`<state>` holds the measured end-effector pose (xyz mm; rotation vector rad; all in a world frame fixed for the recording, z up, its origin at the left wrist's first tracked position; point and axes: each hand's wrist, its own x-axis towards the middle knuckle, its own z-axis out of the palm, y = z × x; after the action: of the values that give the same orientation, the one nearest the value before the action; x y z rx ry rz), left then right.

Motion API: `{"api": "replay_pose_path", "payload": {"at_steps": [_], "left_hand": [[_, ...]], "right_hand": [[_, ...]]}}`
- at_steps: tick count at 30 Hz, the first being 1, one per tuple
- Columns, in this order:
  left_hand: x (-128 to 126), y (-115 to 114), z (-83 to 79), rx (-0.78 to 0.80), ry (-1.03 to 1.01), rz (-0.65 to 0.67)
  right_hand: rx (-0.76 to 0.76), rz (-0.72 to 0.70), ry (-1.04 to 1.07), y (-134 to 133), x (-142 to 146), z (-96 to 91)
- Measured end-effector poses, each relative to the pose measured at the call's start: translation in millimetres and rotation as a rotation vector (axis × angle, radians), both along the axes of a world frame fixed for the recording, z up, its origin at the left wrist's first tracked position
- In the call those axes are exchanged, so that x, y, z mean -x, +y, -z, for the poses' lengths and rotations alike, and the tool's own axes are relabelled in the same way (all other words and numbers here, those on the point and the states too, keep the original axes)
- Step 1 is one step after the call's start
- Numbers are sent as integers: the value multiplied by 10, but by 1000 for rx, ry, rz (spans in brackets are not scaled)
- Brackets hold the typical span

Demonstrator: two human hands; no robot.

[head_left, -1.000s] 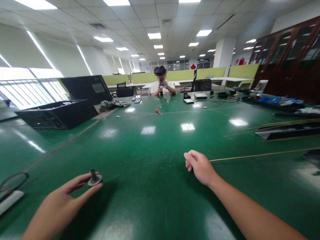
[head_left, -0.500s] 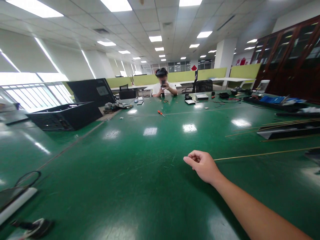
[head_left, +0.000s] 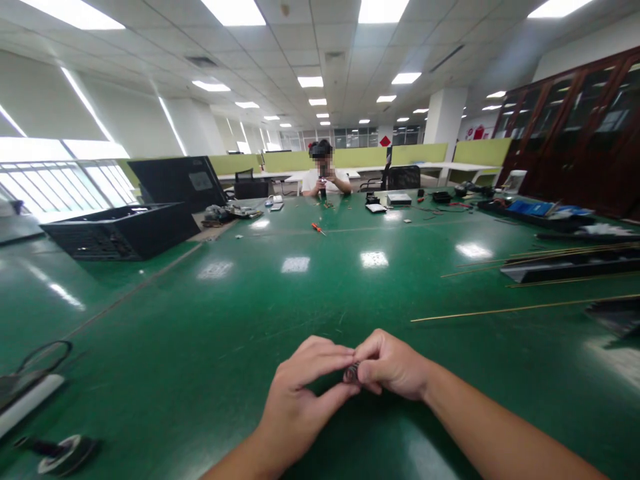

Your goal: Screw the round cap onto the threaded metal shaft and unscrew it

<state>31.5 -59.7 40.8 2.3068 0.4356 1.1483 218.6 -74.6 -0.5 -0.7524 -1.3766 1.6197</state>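
Observation:
My left hand [head_left: 303,383] and my right hand [head_left: 397,367] meet low over the green table [head_left: 280,307]. Between their fingertips is a small dark, ridged piece [head_left: 351,373], too small and too covered to name. Thumb and fingers of the left hand pinch it from the left. The right hand's curled fingers grip it from the other side and hide part of it. A thin yellowish rod [head_left: 500,311] lies on the table beyond my right hand, apart from it.
An orange screwdriver [head_left: 317,228] lies farther off. More thin rods rest by a dark metal channel [head_left: 550,265] at right. A black computer case [head_left: 123,233] stands at left, and a round dark part [head_left: 67,453] sits at lower left. Across the table sits a person [head_left: 325,180].
My left hand has come into view from below. My right hand has drawn back toward me and left, away from the rod's end, and both now grip the small dark piece.

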Motion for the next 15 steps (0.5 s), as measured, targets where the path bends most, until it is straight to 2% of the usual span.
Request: {"api": "replay_pose_path", "payload": {"at_steps": [4,11,13,15], "left_hand": [[-30,5,-28,24,-23,39],[62,1,38,158,16,10],[218,25,8,156,31,-48],[479,56,-65,161,14,-208]], "right_hand": [[22,-9,20,26,10,22],[61,-58,23,34,73,79],[78,-80,41,50,60,102],[66,-66,76,78,24,119]]}}
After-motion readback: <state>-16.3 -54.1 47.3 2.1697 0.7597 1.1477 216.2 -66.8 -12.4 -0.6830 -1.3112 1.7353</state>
